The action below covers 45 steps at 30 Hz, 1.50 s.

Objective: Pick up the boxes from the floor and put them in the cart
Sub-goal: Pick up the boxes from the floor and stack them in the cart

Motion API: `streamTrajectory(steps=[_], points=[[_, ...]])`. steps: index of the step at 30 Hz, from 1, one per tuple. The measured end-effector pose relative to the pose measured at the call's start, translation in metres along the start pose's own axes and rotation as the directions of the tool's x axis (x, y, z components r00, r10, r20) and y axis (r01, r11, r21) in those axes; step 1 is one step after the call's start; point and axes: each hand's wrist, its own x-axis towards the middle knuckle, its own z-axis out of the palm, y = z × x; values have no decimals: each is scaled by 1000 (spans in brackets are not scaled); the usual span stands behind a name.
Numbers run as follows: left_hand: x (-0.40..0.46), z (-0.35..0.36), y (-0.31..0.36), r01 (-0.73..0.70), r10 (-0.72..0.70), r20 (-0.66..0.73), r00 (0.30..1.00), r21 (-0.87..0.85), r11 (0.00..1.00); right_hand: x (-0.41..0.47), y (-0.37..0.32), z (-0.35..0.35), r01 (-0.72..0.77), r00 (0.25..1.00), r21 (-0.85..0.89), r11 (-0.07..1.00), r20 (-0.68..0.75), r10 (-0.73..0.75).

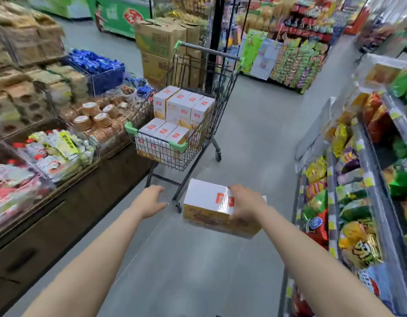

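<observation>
A white and yellow box [207, 203] with a red label is in the aisle just in front of the cart, low over the grey floor. My right hand [247, 201] grips its near right top edge, fingers on top and thumb down the side. My left hand [151, 201] hovers open to the box's left, apart from it, near the cart's lower frame. The wire shopping cart [175, 156] with green corner guards stands ahead and holds several of the same boxes [183, 109], some upright at the back and some lower at the front.
A low wooden display [60, 191] of packaged snacks runs along the left. Snack shelves [358, 202] line the right side. Cardboard cartons [159, 42] and a black pillar [217, 30] stand behind the cart. Grey floor lies between me and the cart.
</observation>
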Motion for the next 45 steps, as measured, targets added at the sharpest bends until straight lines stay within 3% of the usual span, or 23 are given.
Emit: streamTrajectory(steps=[11,18,26,34,40,45], points=[[165,-33,30,75,-75,-9,997,78,994,209,66,-103,162,984,-78,984,-69,-167],[280,-74,2,122,-122,2,992,78,989,348,47,-161,232,966,-181,956,-73,-249],[361,-101,-53,308,-307,-22,952,49,950,492,1,-192,394,905,-233,889,-71,-420],[427,-114,-97,578,-587,-21,809,-153,802,628,-61,-199,607,790,-281,743,111,-603],[469,-112,-112,737,-765,65,641,-332,589,719,-119,-203,760,646,-310,571,258,-718],[494,-108,-116,829,-854,121,506,-339,444,758,-166,-196,842,537,-279,461,368,-759]])
